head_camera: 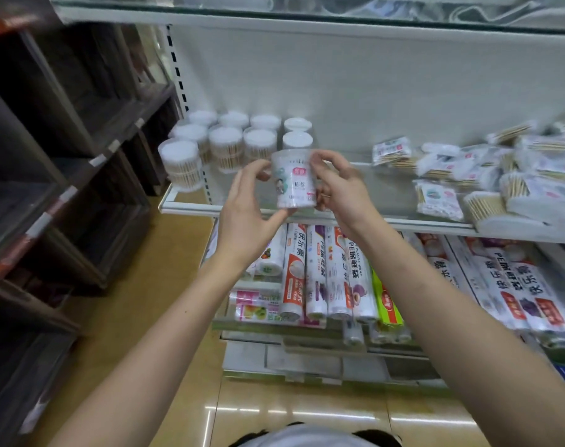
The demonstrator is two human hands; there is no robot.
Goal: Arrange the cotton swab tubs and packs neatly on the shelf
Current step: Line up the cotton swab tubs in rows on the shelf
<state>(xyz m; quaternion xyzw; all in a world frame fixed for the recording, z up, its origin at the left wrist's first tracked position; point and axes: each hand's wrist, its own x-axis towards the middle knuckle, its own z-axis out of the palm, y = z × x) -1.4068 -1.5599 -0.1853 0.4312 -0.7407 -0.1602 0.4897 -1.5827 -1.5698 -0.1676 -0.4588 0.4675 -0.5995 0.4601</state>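
- A labelled cotton swab tub [294, 179] is held upright between both hands, in front of and a little above the front edge of the glass shelf [365, 201]; its long axis runs near vertical, lid up.
- The left hand [245, 204] grasps it from the left, thumb under the lower left corner and fingers [262, 171] curled toward its upper side; the right hand [342, 188] grips the right side, fingers [319, 159] wrapped over the top edge. Neither hand is released.
- Both hands are equally near the tub. The standing rows of tubs [229, 140] lie beyond and to the left of the fingers, and the two nearest lidded tubs [297, 133] stand directly behind the held one.
- My judgement: the coming move is a short push forward and down, setting the tub in the free spot just past the fingertips, in line with those two.
- The loose packs [474, 175] lie well to the right of the right hand, jumbled and tilted.
- Writing: the tub's label shows a red badge and dark Chinese characters, too blurred to read surely. On the rolls [326, 269] below the hands, "PE" and "PLASTIC WRAP" can be read, with Chinese text alongside.
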